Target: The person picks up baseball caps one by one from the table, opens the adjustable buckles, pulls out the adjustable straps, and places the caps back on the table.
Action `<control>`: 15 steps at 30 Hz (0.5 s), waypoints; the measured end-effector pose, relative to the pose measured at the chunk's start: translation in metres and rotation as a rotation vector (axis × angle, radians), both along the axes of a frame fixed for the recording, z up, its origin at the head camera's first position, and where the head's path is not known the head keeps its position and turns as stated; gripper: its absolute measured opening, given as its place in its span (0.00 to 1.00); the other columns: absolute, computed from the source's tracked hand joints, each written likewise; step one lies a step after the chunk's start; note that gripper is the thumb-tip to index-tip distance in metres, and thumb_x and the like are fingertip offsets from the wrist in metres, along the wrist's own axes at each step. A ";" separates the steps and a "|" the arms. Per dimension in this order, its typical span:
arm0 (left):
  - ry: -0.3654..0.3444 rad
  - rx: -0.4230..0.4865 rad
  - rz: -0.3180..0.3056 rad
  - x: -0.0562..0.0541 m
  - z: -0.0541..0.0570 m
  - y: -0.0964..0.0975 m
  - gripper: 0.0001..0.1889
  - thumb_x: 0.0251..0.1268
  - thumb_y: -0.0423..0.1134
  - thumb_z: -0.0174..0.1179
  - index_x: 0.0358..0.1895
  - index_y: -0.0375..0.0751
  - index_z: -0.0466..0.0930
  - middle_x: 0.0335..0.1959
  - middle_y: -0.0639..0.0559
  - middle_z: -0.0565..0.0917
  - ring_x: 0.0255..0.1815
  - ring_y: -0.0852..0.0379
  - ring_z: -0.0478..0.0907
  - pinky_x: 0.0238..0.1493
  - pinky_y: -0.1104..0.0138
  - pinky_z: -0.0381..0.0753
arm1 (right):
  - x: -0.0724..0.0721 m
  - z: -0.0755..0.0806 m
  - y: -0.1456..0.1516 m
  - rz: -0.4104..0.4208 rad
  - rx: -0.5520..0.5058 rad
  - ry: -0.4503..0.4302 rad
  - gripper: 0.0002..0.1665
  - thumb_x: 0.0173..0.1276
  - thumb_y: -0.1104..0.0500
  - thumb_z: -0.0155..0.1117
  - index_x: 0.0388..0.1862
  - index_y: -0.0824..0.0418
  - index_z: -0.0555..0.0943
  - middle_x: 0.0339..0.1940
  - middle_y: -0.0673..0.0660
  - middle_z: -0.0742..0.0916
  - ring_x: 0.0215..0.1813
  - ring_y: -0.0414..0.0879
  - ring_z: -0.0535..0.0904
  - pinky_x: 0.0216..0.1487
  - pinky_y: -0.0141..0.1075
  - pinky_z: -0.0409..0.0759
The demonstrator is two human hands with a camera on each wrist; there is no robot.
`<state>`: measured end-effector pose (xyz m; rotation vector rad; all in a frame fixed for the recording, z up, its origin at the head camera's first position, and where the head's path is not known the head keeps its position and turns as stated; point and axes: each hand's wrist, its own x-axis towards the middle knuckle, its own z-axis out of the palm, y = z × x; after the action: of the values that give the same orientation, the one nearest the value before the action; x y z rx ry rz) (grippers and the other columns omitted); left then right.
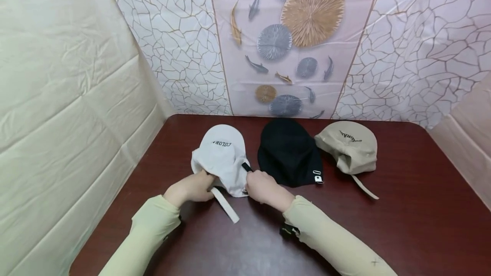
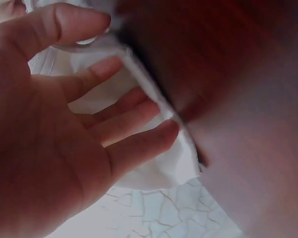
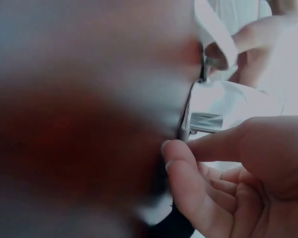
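A white baseball cap (image 1: pixel 223 156) with dark lettering lies on the table, its loose strap (image 1: pixel 225 205) trailing towards me. At the cap's near left edge is my left hand (image 1: pixel 194 188); in the left wrist view its fairly straight fingers (image 2: pixel 139 144) rest against the white fabric, the thumb apart from them. My right hand (image 1: pixel 268 189) pinches the cap's near right edge, close to a metal buckle (image 3: pixel 207 122) in the right wrist view. A short black strip (image 1: pixel 247 167) shows beside the right fingers; what it belongs to is unclear.
Right of the white cap lies a black cap (image 1: pixel 287 152) with a metal buckle, close to my right hand. Farther right is a beige cap (image 1: pixel 349 144), its strap hanging loose. A patterned cloth wall (image 1: pixel 184 54) rises behind the dark red table (image 1: pixel 414 195).
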<state>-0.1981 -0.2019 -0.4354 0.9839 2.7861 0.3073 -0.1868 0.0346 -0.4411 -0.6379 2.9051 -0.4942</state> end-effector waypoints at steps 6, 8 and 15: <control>-0.036 0.029 0.007 -0.035 0.001 -0.002 0.19 0.55 0.26 0.55 0.52 0.30 0.75 0.40 0.40 0.78 0.40 0.49 0.74 0.49 0.55 0.74 | -0.032 0.004 -0.009 -0.058 0.016 -0.167 0.18 0.75 0.64 0.53 0.21 0.62 0.77 0.09 0.55 0.80 0.08 0.45 0.76 0.15 0.36 0.77; -0.057 0.041 0.021 -0.045 0.003 -0.005 0.20 0.57 0.25 0.54 0.56 0.30 0.74 0.45 0.36 0.79 0.46 0.46 0.75 0.54 0.54 0.73 | -0.042 0.003 -0.012 -0.069 0.017 -0.192 0.20 0.75 0.65 0.52 0.20 0.62 0.77 0.07 0.54 0.80 0.08 0.45 0.77 0.15 0.36 0.77; -0.061 0.143 0.107 -0.068 -0.001 -0.013 0.25 0.56 0.27 0.59 0.61 0.27 0.74 0.52 0.33 0.79 0.54 0.42 0.74 0.59 0.53 0.71 | -0.062 -0.003 -0.021 -0.136 -0.045 -0.291 0.17 0.79 0.61 0.48 0.29 0.65 0.77 0.08 0.55 0.82 0.11 0.49 0.80 0.16 0.39 0.79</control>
<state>-0.2658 -0.2150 -0.4365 0.8405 2.7978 0.5481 -0.2485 0.0139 -0.4443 -0.3415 2.6773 -0.6133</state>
